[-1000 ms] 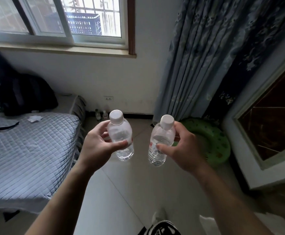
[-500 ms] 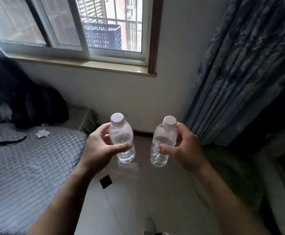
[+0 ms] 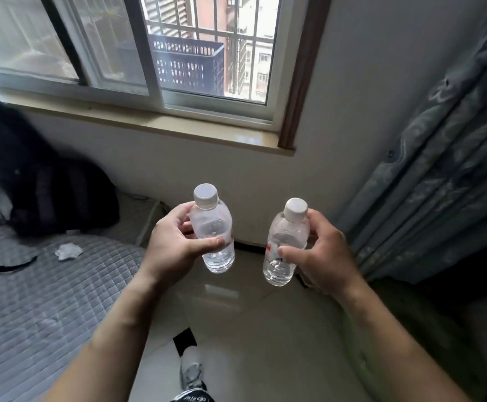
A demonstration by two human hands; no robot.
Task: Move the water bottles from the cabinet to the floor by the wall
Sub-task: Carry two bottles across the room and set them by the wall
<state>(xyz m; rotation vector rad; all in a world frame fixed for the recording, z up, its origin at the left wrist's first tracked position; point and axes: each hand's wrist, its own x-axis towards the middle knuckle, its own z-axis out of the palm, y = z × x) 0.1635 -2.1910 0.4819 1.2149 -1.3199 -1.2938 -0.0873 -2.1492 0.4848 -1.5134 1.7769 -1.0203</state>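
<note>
Bottles stand upright in your two hands, held in the air above the pale tiled floor (image 3: 254,320) and in front of the wall (image 3: 207,172) under the window (image 3: 207,53). Your left hand (image 3: 175,245) grips the left bottle (image 3: 214,227) round its middle, with the thumb pressed across the near side and the fingers curled behind it. Your right hand (image 3: 322,256) grips the right bottle (image 3: 284,245) the same way, thumb on the near side and fingers curled round the far side up by the shoulder. Both bottles are clear, hold water and wear white caps; they hang near each other but apart. The right bottle shows a small red mark on its label, too blurred to read, and the left bottle shows no print you can make out. A quilted grey bed (image 3: 33,300) lies to the left with a crumpled tissue (image 3: 68,251) and a black bag (image 3: 62,198) on it. A patterned curtain (image 3: 439,184) hangs to the right. Your shoe (image 3: 191,369) shows at the near edge.
</note>
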